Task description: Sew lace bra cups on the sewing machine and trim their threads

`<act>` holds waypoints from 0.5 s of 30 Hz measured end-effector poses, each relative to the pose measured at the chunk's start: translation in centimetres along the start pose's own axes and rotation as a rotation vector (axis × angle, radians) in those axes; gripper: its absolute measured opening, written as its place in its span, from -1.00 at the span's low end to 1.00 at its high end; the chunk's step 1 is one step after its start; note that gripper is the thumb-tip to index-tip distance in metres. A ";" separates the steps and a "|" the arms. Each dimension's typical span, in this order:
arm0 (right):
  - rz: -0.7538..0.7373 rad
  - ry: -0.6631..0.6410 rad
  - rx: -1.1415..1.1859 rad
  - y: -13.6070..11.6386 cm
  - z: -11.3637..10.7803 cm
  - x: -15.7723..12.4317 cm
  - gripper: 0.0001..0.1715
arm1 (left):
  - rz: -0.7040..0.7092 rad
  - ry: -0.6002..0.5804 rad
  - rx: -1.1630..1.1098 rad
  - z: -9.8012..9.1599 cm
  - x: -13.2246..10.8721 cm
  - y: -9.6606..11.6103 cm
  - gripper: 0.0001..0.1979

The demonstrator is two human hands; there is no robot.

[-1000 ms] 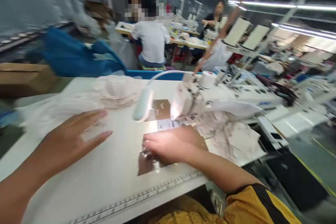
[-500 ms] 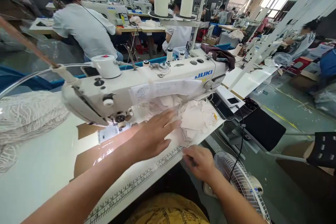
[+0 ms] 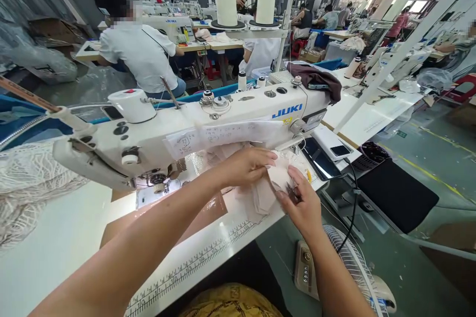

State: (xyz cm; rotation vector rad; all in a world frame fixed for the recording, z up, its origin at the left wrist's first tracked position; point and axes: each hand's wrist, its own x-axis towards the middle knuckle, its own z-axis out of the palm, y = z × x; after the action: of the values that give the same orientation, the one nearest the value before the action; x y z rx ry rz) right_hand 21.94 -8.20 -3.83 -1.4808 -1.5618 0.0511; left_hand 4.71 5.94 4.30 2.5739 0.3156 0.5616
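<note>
My left hand (image 3: 247, 166) reaches across the sewing machine bed and pinches the edge of a pale pink fabric piece (image 3: 278, 177). My right hand (image 3: 303, 203) grips the same piece from the right, between thumb and fingers. Something small and dark (image 3: 293, 192), with a pointed end, sits within the right hand's fingers; its kind is hard to make out. Below the hands lies a stack of similar pale fabric pieces (image 3: 261, 200). The sewing machine (image 3: 238, 109) stands just behind, with its lit needle area (image 3: 158, 185) left of both hands.
A printed ruler (image 3: 201, 257) runs along the table's front edge. White lace (image 3: 26, 178) is heaped at the left. A phone (image 3: 322, 158) and a white box (image 3: 330, 141) lie to the right, above a fan (image 3: 345, 252). A co-worker (image 3: 137, 54) sits beyond the machine.
My left hand has moved right and closed on a fabric piece. My right hand has risen from the table's edge to the same piece. The view has shifted slightly.
</note>
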 end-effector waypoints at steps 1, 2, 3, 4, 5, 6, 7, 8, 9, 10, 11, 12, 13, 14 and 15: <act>0.000 0.018 0.012 0.0 0.0 0.1 -0.47 | 0.007 0.010 -0.049 0.1 0.3 0.0 -0.73; -0.008 0.036 0.027 0.1 0.1 0.2 -0.52 | 0.020 0.015 -0.096 0.3 0.6 0.1 -0.73; -0.021 0.051 0.043 0.1 0.1 0.4 -0.57 | 0.037 0.010 -0.144 0.5 0.9 0.2 -0.73; -0.035 0.059 0.057 0.1 0.2 0.5 -0.61 | 0.051 -0.003 -0.194 0.7 1.1 0.3 -0.73; -0.042 0.063 0.066 0.1 0.2 0.7 -0.63 | 0.055 -0.022 -0.246 0.9 1.4 0.4 -0.73; -0.042 0.067 0.066 0.1 0.3 0.8 -0.63 | 0.046 -0.038 -0.297 1.1 1.6 0.6 -0.74; -0.030 0.072 0.060 0.1 0.2 0.8 -0.61 | 0.021 -0.040 -0.345 1.3 1.8 0.7 -0.75; -0.006 0.089 0.052 0.1 0.2 0.7 -0.58 | -0.019 -0.018 -0.387 1.5 1.9 0.9 -0.76; 0.028 0.126 0.046 0.2 0.0 0.5 -0.54 | -0.067 0.029 -0.419 1.6 2.1 1.1 -0.77; 0.049 0.187 0.042 0.1 -0.1 0.3 -0.52 | -0.116 0.094 -0.439 1.8 2.2 1.3 -0.77; 0.049 0.259 0.040 0.0 -0.3 0.0 -0.51 | -0.161 0.168 -0.450 1.9 2.3 1.5 -0.76; 0.015 0.324 0.036 -0.2 -0.5 -0.3 -0.52 | -0.199 0.244 -0.452 2.0 2.3 1.7 -0.75; -0.058 0.357 0.034 -0.5 -0.7 -0.5 -0.56 | -0.225 0.318 -0.446 2.0 2.4 1.9 -0.74; -0.152 0.334 0.034 -0.9 -0.7 -0.7 -0.60 | -0.238 0.389 -0.434 1.9 2.4 2.2 -0.73; -0.252 0.255 0.048 -1.4 -0.6 -0.9 -0.64 | -0.237 0.452 -0.416 1.7 2.3 2.6 -0.73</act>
State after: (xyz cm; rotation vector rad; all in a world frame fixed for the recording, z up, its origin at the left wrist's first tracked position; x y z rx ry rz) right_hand 21.16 -9.64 -3.19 -1.1929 -1.5133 -0.2366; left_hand 7.85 3.73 5.01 1.9614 0.5784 1.0000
